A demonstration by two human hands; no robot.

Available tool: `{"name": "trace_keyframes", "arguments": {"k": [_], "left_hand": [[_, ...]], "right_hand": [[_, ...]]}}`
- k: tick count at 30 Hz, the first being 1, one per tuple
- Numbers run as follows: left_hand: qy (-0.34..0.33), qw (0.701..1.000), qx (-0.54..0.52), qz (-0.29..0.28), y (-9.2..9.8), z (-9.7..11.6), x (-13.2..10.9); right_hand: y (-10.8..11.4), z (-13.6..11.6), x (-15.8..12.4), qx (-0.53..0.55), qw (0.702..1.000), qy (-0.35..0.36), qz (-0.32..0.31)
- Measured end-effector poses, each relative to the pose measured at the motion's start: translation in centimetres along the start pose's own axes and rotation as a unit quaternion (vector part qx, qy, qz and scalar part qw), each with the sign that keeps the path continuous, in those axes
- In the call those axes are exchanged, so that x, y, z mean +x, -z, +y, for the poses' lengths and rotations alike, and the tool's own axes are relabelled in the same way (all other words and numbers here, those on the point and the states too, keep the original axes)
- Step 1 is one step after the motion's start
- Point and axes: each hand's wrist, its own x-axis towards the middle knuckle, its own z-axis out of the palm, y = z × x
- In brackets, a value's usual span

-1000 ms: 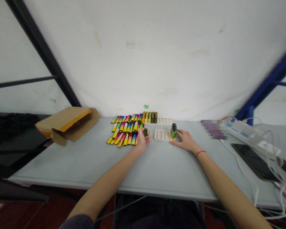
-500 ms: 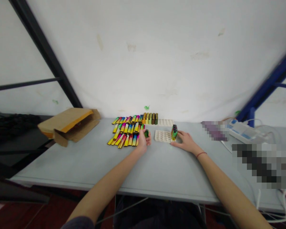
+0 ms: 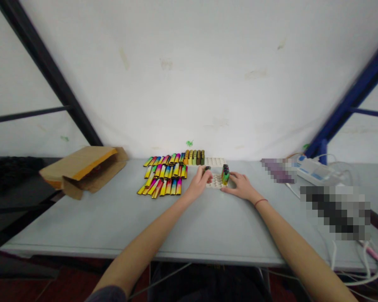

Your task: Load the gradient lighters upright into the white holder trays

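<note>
My left hand (image 3: pixel 199 183) is closed round a small dark-topped lighter (image 3: pixel 207 169) and holds it over the left part of a white slotted tray (image 3: pixel 216 181). My right hand (image 3: pixel 240 185) rests flat on the table at the tray's right edge, fingers apart, touching the tray. Several rainbow-coloured lighters (image 3: pixel 225 173) stand upright in the tray's right side. A spread of many more rainbow lighters (image 3: pixel 164 176) lies flat on the grey table (image 3: pixel 164 222) just left of my left hand.
A second white tray (image 3: pixel 214 161) with a row of upright lighters (image 3: pixel 195 157) stands by the wall. An open cardboard box (image 3: pixel 78 167) lies at the left. A white power strip (image 3: pixel 315 172) and cables trail at the right. Black frame bars rise at left, blue ones at right.
My left hand has moved right from the flat pile, carrying a lighter, and now hangs over the slotted tray. My right hand has stayed by the tray.
</note>
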Motion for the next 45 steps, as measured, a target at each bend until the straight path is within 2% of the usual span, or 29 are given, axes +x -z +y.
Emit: {"name": "trace_keyframes", "arguments": {"k": [2, 4, 9, 14, 19, 25, 30, 34, 37, 38, 40, 42, 43, 45], "left_hand": [[-0.073, 0.993, 0.094, -0.011, -0.8, 0.2, 0.4], [-0.096, 0.985, 0.142, -0.026, -1.6, -0.1, 0.8], [-0.050, 0.989, 0.115, -0.074, -2.9, -2.0, 0.8], [-0.079, 0.975, 0.180, -0.107, -3.4, -2.0, 0.1], [-0.096, 0.966, 0.214, -0.111, -3.7, -1.6, 0.0], [-0.077, 0.977, 0.180, -0.083, -3.7, -2.5, 0.1], [-0.115, 0.959, 0.242, -0.088, -3.6, -2.8, 0.2], [-0.161, 0.913, 0.348, -0.136, -3.3, -1.5, 0.0], [-0.132, 0.853, 0.488, -0.126, -1.5, 0.8, -0.5], [-0.095, 0.832, 0.537, -0.102, -0.5, 1.6, -0.7], [0.026, 0.784, 0.617, -0.059, 2.1, 3.1, -0.9], [0.168, 0.732, 0.655, -0.082, 4.7, 4.1, -0.9], [0.208, 0.714, 0.664, -0.081, 5.8, 4.4, -0.9], [0.242, 0.693, 0.673, -0.089, 7.2, 4.8, -0.8]], "right_hand": [[0.0, -0.1, 0.0, 0.000, 1.000, -0.003, 0.001], [0.0, -0.1, -0.1, -0.001, 1.000, -0.006, 0.003], [0.0, 0.0, -0.1, 0.003, 1.000, 0.004, 0.003], [0.0, 0.1, -0.1, 0.001, 1.000, 0.004, 0.001], [0.2, -0.2, -0.2, -0.001, 1.000, -0.001, -0.005], [0.2, -0.3, -0.2, -0.005, 1.000, -0.006, -0.003], [0.0, 0.0, -0.1, -0.007, 1.000, -0.001, 0.003], [0.0, 0.0, -0.2, -0.008, 1.000, 0.004, 0.008], [0.1, -0.1, -0.2, -0.013, 1.000, 0.002, 0.000], [0.1, -0.1, -0.2, -0.015, 1.000, -0.001, -0.003], [0.2, -0.1, -0.1, -0.017, 1.000, -0.004, -0.008], [0.1, -0.1, -0.1, -0.014, 1.000, -0.003, -0.011], [0.1, 0.0, -0.1, -0.013, 1.000, -0.003, -0.011], [0.0, 0.1, -0.1, -0.011, 1.000, -0.006, -0.009]]}}
